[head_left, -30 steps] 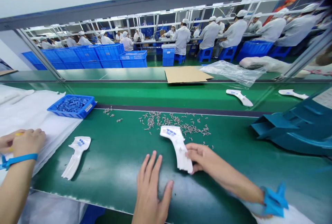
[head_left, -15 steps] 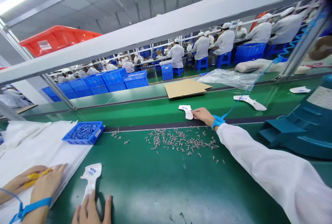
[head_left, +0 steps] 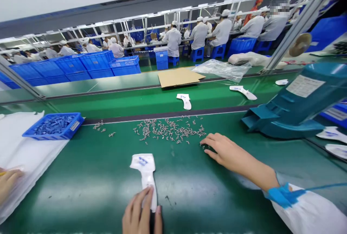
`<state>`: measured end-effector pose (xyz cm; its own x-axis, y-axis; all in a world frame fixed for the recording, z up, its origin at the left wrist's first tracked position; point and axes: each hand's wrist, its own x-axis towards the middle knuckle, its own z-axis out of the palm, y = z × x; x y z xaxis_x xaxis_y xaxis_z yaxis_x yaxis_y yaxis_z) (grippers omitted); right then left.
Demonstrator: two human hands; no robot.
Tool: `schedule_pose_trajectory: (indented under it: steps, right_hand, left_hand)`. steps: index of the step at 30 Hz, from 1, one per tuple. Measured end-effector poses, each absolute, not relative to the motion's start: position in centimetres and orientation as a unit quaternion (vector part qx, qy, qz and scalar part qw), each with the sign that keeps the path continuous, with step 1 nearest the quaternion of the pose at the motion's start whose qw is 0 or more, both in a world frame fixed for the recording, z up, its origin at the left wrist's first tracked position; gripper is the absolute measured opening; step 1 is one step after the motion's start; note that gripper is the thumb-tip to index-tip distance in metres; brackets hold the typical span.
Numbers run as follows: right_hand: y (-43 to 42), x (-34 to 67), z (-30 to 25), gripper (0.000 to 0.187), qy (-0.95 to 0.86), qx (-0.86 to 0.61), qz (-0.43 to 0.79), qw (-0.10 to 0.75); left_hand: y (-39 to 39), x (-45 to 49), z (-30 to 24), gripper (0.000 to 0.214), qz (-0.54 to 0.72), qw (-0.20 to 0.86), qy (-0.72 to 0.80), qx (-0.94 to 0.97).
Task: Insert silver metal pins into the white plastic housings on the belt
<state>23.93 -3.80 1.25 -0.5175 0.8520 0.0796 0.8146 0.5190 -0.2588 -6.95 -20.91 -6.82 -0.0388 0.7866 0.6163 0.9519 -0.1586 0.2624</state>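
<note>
My left hand point(head_left: 142, 210) is at the bottom centre, its fingers over the narrow grip of a white pistol-shaped plastic shell point(head_left: 146, 163) and its thumb along the right side. Blue marks show on the shell's wide end. To the right, my right hand point(head_left: 221, 150) is low over the green table, thumb and forefinger apart, at the right end of a scatter of small metal parts point(head_left: 170, 129). A few of these parts show between its fingertips. A second white shell point(head_left: 184, 101) lies on the green belt point(head_left: 130, 100) beyond, touched by no hand.
Left stands a blue tray point(head_left: 76, 118) of small blue pieces on white sheeting point(head_left: 32, 176). A co-worker's hand point(head_left: 9, 183) holds something yellow there. A teal moulded chute point(head_left: 292, 107) stands right, near more white shells point(head_left: 333, 133). Cardboard point(head_left: 179, 77) lies behind the belt.
My right hand has let go of the white shell on the belt and come back to the metal parts. My left hand has slid its shell rightward. The view has turned right and down.
</note>
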Motion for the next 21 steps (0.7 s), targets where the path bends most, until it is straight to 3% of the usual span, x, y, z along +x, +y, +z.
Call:
schedule_pose_trajectory:
  steps: [5, 12, 17, 21]
  right_hand:
    - [-4.3, 23.0, 0.5, 0.022, -0.888, -0.455, -0.002, 0.064]
    - [-3.9, 22.8, -0.2, 0.027, -0.896, -0.431, 0.014, 0.106]
    - [-5.4, 22.1, 1.5, 0.024, -0.857, -0.453, 0.163, 0.184]
    - [-7.4, 19.8, 3.6, 0.021, -0.808, -0.439, 0.35, 0.177]
  left_hand:
    - [-20.4, -1.6, -5.3, 0.041, -0.295, 0.065, -0.62, -0.724]
    - [-20.4, 1.1, -4.9, 0.043, -0.297, 0.014, -0.601, -0.742]
    - [-20.1, 0.0, -3.4, 0.04, -0.322, -0.05, -0.597, -0.733]
    - [-18.8, -1.2, -1.5, 0.042, -0.293, -0.082, -0.596, -0.744]
